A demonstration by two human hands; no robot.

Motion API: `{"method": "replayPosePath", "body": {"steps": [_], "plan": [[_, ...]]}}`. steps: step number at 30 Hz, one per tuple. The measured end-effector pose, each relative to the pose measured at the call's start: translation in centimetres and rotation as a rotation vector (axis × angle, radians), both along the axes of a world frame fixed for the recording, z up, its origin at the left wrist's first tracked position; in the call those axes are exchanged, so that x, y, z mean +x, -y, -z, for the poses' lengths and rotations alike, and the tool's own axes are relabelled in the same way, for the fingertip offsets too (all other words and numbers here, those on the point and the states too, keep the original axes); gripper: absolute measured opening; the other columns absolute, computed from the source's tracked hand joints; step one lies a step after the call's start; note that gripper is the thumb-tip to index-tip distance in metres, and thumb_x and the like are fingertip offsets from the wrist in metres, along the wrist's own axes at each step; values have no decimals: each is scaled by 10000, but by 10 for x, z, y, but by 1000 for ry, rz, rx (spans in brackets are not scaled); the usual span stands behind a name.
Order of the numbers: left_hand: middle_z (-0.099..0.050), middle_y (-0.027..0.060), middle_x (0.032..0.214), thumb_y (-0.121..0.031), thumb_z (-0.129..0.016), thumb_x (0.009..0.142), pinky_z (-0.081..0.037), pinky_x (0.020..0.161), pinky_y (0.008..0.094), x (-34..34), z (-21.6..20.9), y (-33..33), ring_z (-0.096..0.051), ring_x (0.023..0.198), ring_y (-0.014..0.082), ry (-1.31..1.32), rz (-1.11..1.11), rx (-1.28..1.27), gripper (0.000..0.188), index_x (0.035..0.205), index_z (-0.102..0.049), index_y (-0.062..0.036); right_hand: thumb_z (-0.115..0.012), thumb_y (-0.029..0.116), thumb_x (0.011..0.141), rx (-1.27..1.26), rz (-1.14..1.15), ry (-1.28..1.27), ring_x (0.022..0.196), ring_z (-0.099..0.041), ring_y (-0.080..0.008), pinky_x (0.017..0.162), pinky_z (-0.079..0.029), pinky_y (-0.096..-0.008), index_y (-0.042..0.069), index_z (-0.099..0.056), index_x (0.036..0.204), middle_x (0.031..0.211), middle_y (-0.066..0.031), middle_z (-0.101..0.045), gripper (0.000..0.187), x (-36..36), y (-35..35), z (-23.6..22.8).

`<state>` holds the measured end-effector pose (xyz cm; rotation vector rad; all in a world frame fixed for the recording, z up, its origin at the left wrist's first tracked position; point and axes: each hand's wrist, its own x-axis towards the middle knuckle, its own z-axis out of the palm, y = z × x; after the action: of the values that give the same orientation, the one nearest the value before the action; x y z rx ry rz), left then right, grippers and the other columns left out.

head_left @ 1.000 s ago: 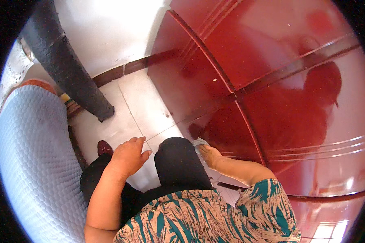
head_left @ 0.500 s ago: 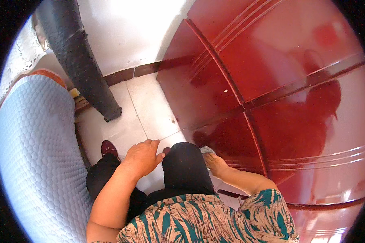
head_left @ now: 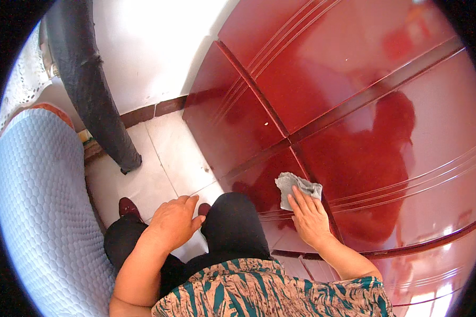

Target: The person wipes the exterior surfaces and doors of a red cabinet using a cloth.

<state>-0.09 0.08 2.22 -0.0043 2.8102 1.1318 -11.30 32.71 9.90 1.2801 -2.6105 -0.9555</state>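
My right hand [head_left: 311, 219] presses a crumpled grey cloth [head_left: 286, 185] against the glossy dark-red cabinet front [head_left: 354, 164]. Its fingers lie flat over the cloth beside a vertical seam between the panels. The cloth's ragged upper edge sticks out past the fingertips. Over my lap, between my black-clad knees, my left hand [head_left: 172, 223] hangs in the air with nothing in it, thumb apart from the fingers. That hand is well away from the cabinet.
To the left is a bed or seat with a pale blue quilted cover [head_left: 39, 206]. A black-wrapped post [head_left: 92, 79] slants down to the tiled floor [head_left: 161, 156]. White wall [head_left: 143, 53] and a dark skirting board [head_left: 169, 106] lie ahead.
My right hand has come up and outward from beside my knee onto the cabinet front, bringing the cloth into full view. The view has shifted slightly; my left hand stays over my lap.
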Motion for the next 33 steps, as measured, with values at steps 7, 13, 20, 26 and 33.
{"method": "replayPosePath", "body": {"steps": [7,13,20,26,33], "plan": [[-590,199,1158,-326,-553,886,-445,924,409,-8,28,7,-560,1086,335,186,-34,-47,464,1224,-521,-9,-498,138,820,-44,-142,-125,1333,-313,-231,1097,-215,-356,36,-413,1350,1481,-123,-291,547,-51,50,7],[-575,200,1197,-344,-553,885,-429,956,407,-13,39,16,-545,1118,334,202,-88,-33,486,1238,-526,-12,-463,134,848,19,-195,-162,1370,-252,-236,1113,-176,-367,35,-403,1362,1495,-131,-254,527,-67,66,5],[-549,211,1236,-330,-566,881,-408,984,405,-10,29,16,-513,1161,341,171,-113,2,500,1245,-515,9,-446,144,850,97,-149,-64,1295,-350,-219,1085,-228,-351,28,-406,1356,1479,-115,-292,521,-28,10,8],[-547,220,1234,-311,-571,880,-406,985,407,-7,24,6,-515,1156,350,181,-70,-47,494,1245,-508,16,-480,130,820,142,-119,43,1219,-426,-201,1043,-291,-335,32,-419,1344,1408,-107,-394,537,22,-59,2],[-552,223,1224,-295,-582,876,-408,980,412,-1,13,3,-515,1152,360,175,-71,-51,489,1241,-507,21,-480,147,815,184,-8,162,1200,-434,-180,1023,-306,-331,44,-415,1350,1409,-82,-400,549,83,-136,-38]]}}
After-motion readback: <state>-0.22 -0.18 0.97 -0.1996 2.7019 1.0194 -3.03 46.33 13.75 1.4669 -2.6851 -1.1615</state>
